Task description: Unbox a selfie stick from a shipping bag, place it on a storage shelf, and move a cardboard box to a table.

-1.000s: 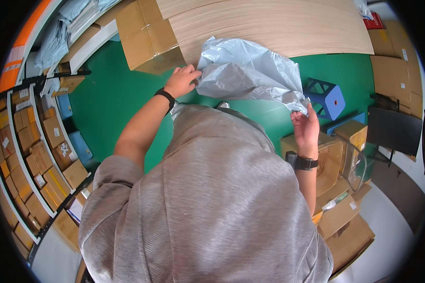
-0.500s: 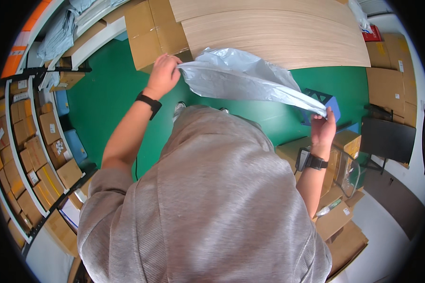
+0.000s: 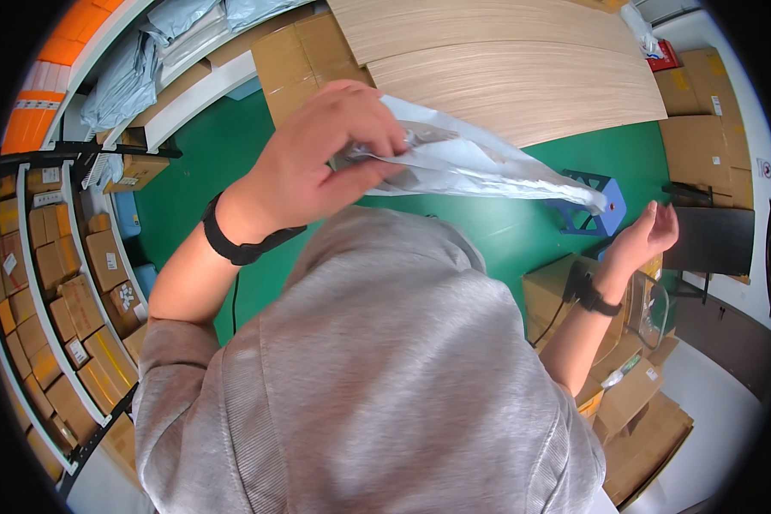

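A silvery-grey plastic mailing bag (image 3: 475, 167) stretches sideways in front of me, creased and folded lengthwise. My left hand (image 3: 325, 150) pinches its left end between thumb and curled fingers, and the hand covers part of the plastic. Off to the right, the bag's narrow end hangs loose. Just beyond that end is my right hand (image 3: 647, 240), apart from the bag, with fingers loosely bent and nothing visible in them. Black bands circle both wrists.
A wood-grain table (image 3: 505, 77) lies ahead, with a cardboard box (image 3: 304, 64) beside its left edge. A blue plastic stool (image 3: 604, 206) stands on the green floor (image 3: 480, 227). Shelves of cartons (image 3: 77, 300) line the left; more boxes (image 3: 630, 398) are at the lower right.
My right hand has let go of the bag and moved right and slightly down. My left hand has come closer and shifted its hold on the bag, which is now narrower.
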Available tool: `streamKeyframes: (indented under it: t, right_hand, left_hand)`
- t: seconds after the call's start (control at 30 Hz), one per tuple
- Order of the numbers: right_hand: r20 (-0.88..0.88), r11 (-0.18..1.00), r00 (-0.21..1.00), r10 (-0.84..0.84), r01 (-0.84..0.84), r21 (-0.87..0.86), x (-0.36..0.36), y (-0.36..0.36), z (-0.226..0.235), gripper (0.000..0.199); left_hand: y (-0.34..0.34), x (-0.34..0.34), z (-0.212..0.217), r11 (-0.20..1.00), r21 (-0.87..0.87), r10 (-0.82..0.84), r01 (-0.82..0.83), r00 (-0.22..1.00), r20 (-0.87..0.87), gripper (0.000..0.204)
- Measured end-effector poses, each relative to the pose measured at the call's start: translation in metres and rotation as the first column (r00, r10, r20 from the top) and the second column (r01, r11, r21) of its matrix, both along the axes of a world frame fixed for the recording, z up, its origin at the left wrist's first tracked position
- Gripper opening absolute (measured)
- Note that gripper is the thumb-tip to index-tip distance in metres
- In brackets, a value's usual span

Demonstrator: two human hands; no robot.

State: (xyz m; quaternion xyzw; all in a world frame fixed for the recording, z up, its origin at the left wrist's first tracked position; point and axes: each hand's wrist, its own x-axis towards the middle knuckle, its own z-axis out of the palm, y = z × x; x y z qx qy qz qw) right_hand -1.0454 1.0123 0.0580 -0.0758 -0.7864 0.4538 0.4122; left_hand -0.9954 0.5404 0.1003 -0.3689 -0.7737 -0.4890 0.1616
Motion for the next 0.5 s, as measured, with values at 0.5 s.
streamKeyframes:
  t: [0.5]
  right_hand:
    - [0.170, 0.396, 0.446, 0.878, -0.880, 0.263, 0.042, -0.242, 0.066, 0.009]
  left_hand:
    - [-0.039, 0.023, 0.024, 0.949, -0.259, 0.197, -0.182, 0.980, 0.032, 0.027]
